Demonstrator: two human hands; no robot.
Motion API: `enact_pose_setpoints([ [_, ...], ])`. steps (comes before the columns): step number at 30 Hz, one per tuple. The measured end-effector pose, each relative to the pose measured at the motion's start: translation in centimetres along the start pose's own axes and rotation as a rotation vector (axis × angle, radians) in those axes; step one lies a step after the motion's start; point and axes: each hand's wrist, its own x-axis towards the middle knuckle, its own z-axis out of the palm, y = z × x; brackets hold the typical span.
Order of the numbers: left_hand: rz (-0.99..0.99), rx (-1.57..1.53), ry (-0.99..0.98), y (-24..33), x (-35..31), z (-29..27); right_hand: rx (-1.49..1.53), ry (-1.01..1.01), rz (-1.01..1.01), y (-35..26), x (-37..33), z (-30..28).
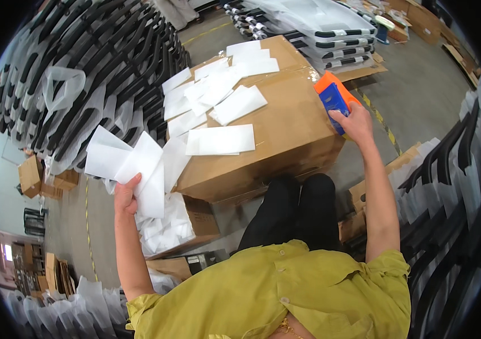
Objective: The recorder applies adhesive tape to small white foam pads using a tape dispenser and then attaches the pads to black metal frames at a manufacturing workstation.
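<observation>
Apparently I'm partway: left hand [126,195] pinching a few sheets [149,169], right hand [358,121] clasping a blue-orange block [335,98], loose sheets [220,139] left on the carton [288,107].

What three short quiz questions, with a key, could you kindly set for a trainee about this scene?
1. Short answer: What is the left hand holding?
2. True or false: The right hand is empty.
3. Fill in the blank: Seen by the wearer, the smaller box of white pieces stands by the near ____ corner of the large cardboard box.

Key:
1. Several thin white sheets, fanned out.
2. False; it grips an orange-and-blue object.
3. Left.
</observation>
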Motion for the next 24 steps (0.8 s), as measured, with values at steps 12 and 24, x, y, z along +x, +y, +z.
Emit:
enact_pose_setpoints([
  [12, -0.117, -0.118, 0.022, -3.7, -3.0, -4.5, -0.481, -0.092, -0.335, -5.3, 0.5, 4.6],
  [24, -0.151, -0.222, 0.028, -4.3, -3.9, -5.4, -0.158, -0.122, -1.149, -18.0, -8.0, 15.3],
])
